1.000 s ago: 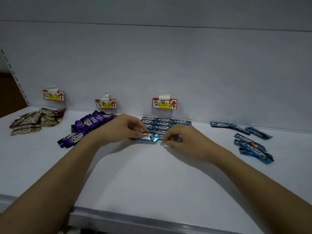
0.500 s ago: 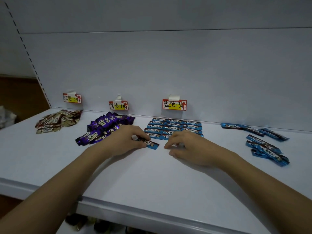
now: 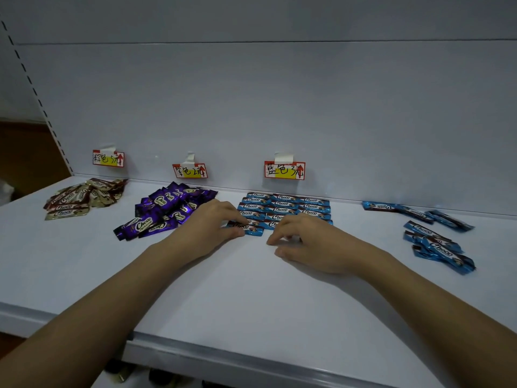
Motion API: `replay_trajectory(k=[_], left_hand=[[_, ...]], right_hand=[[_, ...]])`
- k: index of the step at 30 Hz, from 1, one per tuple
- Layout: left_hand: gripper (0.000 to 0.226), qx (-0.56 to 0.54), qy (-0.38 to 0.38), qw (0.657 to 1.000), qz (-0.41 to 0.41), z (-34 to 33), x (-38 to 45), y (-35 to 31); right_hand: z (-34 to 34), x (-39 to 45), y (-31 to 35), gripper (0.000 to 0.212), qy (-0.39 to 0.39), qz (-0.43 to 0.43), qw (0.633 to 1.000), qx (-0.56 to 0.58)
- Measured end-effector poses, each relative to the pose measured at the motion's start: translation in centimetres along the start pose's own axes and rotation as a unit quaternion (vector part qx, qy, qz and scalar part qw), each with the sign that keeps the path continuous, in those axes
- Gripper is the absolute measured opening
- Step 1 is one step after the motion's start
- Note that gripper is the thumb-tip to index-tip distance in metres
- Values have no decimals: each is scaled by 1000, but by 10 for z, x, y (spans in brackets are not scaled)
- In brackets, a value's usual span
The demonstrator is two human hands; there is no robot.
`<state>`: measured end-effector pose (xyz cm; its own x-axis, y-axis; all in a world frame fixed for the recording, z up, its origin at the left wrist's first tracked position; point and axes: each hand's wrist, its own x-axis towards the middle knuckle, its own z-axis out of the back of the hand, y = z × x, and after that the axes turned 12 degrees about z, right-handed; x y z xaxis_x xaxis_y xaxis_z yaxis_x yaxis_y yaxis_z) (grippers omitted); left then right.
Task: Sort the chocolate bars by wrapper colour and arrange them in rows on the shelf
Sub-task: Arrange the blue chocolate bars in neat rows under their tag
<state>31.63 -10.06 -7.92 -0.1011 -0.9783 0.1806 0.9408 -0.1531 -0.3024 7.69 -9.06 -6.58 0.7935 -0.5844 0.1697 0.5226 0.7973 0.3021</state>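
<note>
Blue-wrapped bars lie in neat rows (image 3: 282, 204) under the right-hand label (image 3: 284, 170). At the front left of those rows lies a single blue bar (image 3: 251, 228); my left hand (image 3: 209, 224) pinches its left end between thumb and fingers. My right hand (image 3: 307, 239) rests just right of that bar with loosely curled fingers, fingertips on the white shelf (image 3: 223, 289), holding nothing and hiding part of the front row. A purple pile (image 3: 165, 210) lies left of the rows and a brown-and-gold pile (image 3: 81, 200) at the far left.
Several loose blue bars (image 3: 436, 243) lie scattered at the right, with one more long strip (image 3: 391, 207) near the back panel. Two other price labels (image 3: 108, 159) (image 3: 190, 171) hang on the back wall. The shelf's front lip (image 3: 251, 357) runs below my forearms.
My right hand has let go of the blue bar's right end and drawn back slightly. My left hand still holds the bar at the front of the rows. The view has shifted left.
</note>
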Motion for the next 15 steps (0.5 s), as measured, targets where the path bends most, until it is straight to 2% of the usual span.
replay_trajectory(k=[4, 8, 11, 15], left_hand=[[36, -6, -19, 1000, -13, 6, 1, -5], [36, -17, -32, 999, -25, 15, 14, -35], [33, -62, -40, 997, -29, 11, 30, -78], [26, -172, 1, 985, -22, -14, 54, -136]], right_hand=[[7, -2, -4, 22, -26, -15, 999, 41], [33, -11, -21, 16, -130, -95, 985, 56], [55, -30, -51, 14, -197, -166, 966, 36], [75, -68, -98, 14, -297, -266, 916, 35]])
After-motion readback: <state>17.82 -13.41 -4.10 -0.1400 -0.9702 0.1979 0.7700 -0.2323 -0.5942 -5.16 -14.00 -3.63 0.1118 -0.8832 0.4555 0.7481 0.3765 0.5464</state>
